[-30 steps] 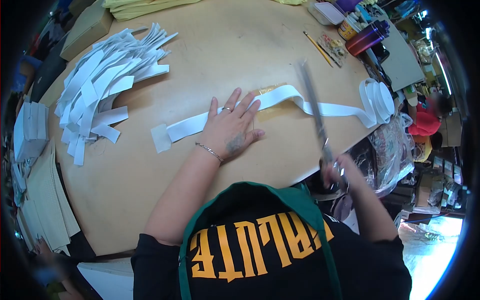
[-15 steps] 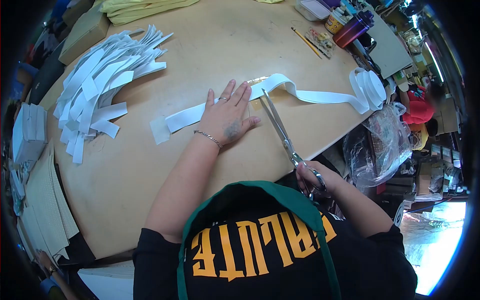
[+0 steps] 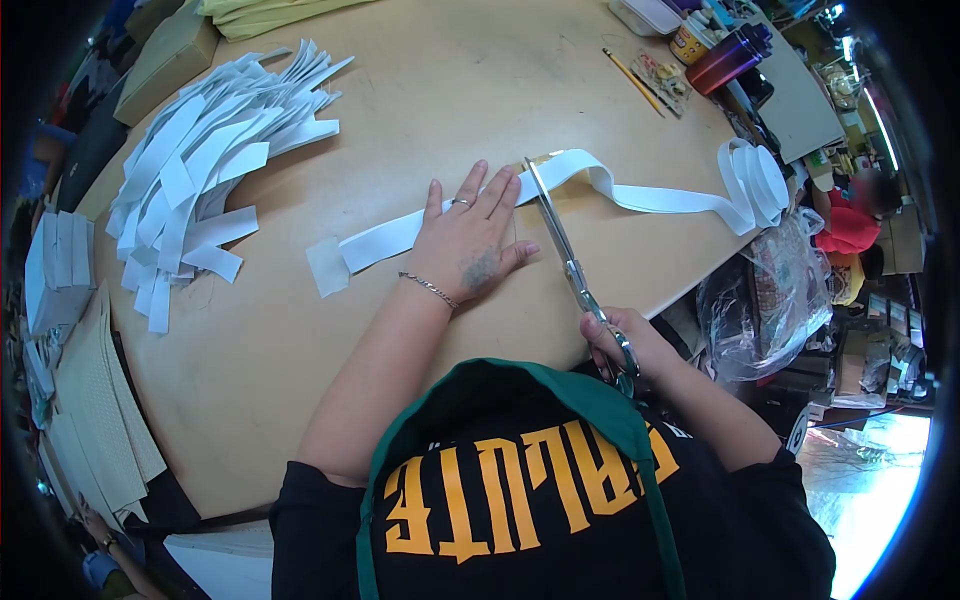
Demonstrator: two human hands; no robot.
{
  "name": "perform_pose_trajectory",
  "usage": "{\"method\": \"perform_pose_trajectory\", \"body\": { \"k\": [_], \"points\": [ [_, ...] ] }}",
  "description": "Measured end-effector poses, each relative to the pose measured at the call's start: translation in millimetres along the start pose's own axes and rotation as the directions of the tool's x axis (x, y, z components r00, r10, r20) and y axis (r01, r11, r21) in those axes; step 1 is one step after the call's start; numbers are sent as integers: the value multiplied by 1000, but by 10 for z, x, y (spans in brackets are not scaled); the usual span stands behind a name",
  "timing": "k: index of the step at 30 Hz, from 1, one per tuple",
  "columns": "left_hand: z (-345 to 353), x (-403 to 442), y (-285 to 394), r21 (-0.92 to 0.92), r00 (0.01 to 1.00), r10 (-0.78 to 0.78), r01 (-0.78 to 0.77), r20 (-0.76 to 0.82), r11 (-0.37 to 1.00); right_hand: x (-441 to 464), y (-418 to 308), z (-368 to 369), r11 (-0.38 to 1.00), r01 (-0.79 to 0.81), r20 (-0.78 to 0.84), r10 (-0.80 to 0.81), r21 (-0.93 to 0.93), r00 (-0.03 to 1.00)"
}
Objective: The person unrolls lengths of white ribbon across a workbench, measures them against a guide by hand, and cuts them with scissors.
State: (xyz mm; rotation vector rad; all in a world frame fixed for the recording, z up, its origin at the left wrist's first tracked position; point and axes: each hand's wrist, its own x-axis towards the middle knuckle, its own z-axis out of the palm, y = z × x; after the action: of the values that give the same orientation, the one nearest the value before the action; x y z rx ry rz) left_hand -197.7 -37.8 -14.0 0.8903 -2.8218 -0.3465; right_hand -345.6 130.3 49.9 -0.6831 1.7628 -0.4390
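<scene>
My left hand (image 3: pixel 470 240) lies flat with its fingers apart, pressing a white strip (image 3: pixel 385 239) onto the table (image 3: pixel 400 100). The strip's left end lies by a pale square patch (image 3: pixel 327 266). On the right the strip rises in a bump and runs to a loose roll (image 3: pixel 755 185) near the table's edge. My right hand (image 3: pixel 620 343) grips metal scissors (image 3: pixel 572 268) by the handles. Their blades lie across the strip just right of my left fingers, nearly together. Brownish tape (image 3: pixel 566 205) shows under the strip there.
A pile of cut white strips (image 3: pixel 190 160) lies at the left. Beyond are a cardboard box (image 3: pixel 170 62) and yellow material (image 3: pixel 265 14). A pencil (image 3: pixel 632 80) and a purple-red bottle (image 3: pixel 730 58) are at the back right. A person in red (image 3: pixel 850 222) is at the far right.
The scissors have swung left from beside the strip onto it, and their blades have come together since half a second ago. My left hand stays on the strip.
</scene>
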Motion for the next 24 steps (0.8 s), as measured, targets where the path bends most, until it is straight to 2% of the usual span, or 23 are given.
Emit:
{"method": "perform_pose_trajectory", "body": {
  "k": [9, 18, 21, 24],
  "points": [
    [11, 6, -12, -7, 1000, 9, -9, -14, 1000, 20, -6, 46, 997, -50, -71, 46, -59, 996],
    [-2, 7, -6, -8, 1000, 7, -7, 4, 1000, 26, -29, 66, 994, -73, -91, 65, -86, 994],
    [-6, 4, 5, -2, 1000, 3, -3, 16, 1000, 20, -29, 28, 994, -102, -57, 99, -44, 993],
    [-17, 15, 8, -4, 1000, -4, 4, 15, 1000, -51, 22, -123, 1000, 2, -10, -2, -9, 1000]
  ]
}}
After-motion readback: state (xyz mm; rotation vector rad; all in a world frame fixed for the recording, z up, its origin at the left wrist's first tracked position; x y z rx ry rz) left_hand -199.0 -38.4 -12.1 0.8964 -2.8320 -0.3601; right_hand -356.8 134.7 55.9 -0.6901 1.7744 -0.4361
